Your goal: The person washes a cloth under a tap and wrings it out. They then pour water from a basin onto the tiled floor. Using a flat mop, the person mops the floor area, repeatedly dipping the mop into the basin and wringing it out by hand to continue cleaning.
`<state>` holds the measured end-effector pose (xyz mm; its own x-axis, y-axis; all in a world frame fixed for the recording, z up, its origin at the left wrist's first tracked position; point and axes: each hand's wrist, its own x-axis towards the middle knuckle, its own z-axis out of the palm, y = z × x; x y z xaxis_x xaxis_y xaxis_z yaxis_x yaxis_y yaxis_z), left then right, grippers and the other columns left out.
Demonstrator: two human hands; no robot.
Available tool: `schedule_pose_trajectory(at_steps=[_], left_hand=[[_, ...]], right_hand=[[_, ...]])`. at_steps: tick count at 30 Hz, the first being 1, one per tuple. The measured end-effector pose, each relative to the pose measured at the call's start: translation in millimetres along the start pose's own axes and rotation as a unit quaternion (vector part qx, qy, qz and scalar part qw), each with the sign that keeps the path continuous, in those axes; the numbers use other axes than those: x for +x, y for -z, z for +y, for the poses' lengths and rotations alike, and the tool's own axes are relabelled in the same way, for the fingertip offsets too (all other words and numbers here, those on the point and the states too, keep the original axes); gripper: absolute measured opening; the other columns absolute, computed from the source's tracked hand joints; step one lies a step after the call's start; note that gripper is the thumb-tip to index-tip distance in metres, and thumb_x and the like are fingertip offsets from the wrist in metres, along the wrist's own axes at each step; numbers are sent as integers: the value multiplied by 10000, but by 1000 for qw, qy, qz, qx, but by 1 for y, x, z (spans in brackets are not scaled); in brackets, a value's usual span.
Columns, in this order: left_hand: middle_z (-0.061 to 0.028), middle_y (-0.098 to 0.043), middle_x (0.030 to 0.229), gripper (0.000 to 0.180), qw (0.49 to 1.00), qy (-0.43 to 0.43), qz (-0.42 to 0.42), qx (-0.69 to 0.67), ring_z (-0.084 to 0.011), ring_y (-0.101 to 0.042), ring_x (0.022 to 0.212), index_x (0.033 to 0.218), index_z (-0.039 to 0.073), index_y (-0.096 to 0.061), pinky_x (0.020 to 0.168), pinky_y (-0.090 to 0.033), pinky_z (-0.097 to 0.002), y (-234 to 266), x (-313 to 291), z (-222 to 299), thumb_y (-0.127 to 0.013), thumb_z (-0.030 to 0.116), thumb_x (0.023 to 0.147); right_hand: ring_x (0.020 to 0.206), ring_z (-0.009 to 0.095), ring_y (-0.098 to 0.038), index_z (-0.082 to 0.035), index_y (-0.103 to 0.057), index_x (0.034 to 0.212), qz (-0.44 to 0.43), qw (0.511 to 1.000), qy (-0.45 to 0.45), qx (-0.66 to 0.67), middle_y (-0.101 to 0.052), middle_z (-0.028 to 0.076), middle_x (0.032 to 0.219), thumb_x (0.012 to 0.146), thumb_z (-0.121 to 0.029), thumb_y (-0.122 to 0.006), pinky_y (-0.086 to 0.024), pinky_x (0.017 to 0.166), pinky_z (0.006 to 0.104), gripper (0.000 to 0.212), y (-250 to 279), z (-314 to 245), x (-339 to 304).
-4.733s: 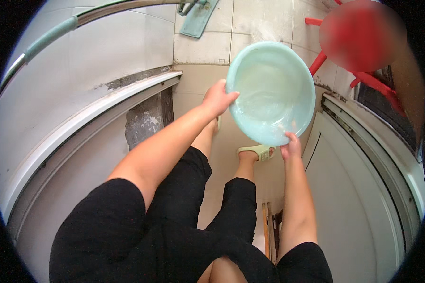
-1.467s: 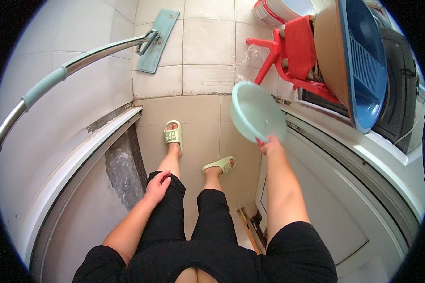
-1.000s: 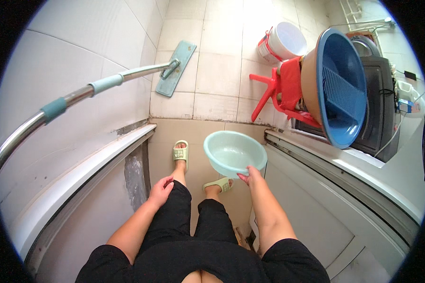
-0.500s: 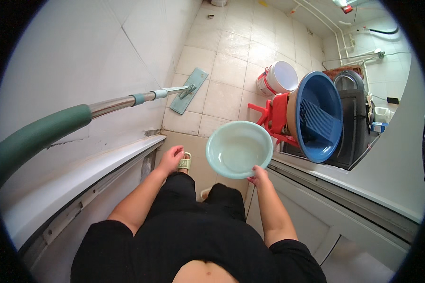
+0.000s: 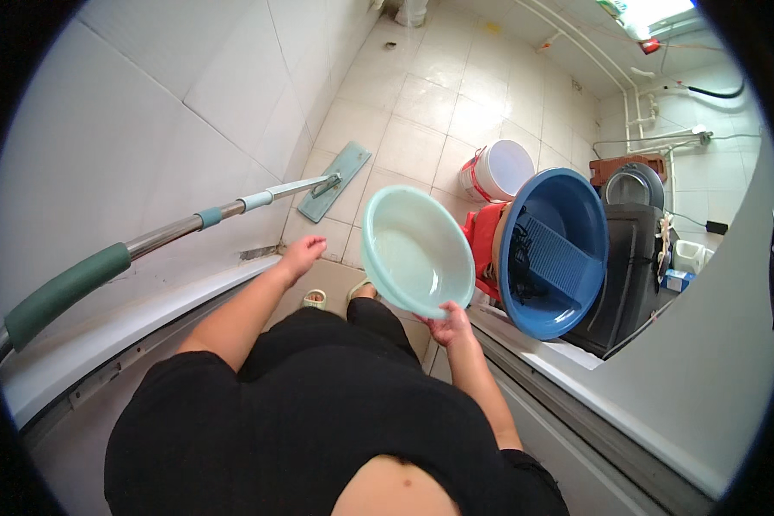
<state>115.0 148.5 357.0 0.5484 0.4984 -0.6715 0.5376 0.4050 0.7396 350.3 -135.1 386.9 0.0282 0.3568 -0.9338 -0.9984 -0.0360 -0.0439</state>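
A pale mint-green plastic basin (image 5: 404, 249) is in my right hand (image 5: 449, 327), gripped by its near right rim. It hangs tilted in front of me, above the floor, and no object shows inside it. My left hand (image 5: 304, 256) is held out to the left of the basin, apart from it. Its fingers are curled together with nothing visible in them. The nearest thing to it is a flat mop (image 5: 335, 182). The mop's pole slants up the left side to a green grip (image 5: 69, 297).
On the right, a large blue tub (image 5: 559, 215) with a ribbed washboard and dark items inside rests by a red stool (image 5: 485, 241). Behind is a white bucket (image 5: 505, 168). A dark flat-topped unit (image 5: 623, 258) stands farther right. Door-frame edges run along both sides.
The basin has shifted up and left in the view and tilted more, still in my right hand. My feet have moved, and I am closer to the tiled room.
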Motion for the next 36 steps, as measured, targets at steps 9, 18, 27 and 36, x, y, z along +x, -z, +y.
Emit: schedule_pose_trajectory(at_steps=[9,18,27,36], left_hand=[[-96,-458,1100,805,873,138,311,-350,-172,-499,821,1310,75,-161,629,-434,-320,5,26,15,-665,296,722],[-17,-538,907,217,797,-217,370,-425,-121,-454,899,827,126,-530,796,-347,-284,62,49,69,-700,186,707],[-4,-489,835,150,769,-241,310,-504,-166,-510,828,815,112,-480,787,-465,-410,47,46,154,-621,88,771],[-6,-489,832,95,829,-227,260,-440,-162,-493,860,799,122,-490,793,-451,-490,83,26,209,-582,97,795]], right_hand=[[918,381,-546,126,-226,1193,-8,999,-15,-47,-437,342,1087,777,-199,-400,-532,716,339,556,-90,-109,-18],[958,438,-504,109,-141,1216,22,996,37,-76,-357,352,1136,795,-161,-372,-549,667,346,551,-163,-191,29],[896,433,-543,118,-163,1204,85,983,118,-116,-413,353,1105,765,-132,-381,-534,711,373,550,-250,-271,29],[947,454,-508,109,-169,1189,46,983,141,-110,-389,325,1134,742,-110,-418,-514,764,433,557,-266,-319,79]])
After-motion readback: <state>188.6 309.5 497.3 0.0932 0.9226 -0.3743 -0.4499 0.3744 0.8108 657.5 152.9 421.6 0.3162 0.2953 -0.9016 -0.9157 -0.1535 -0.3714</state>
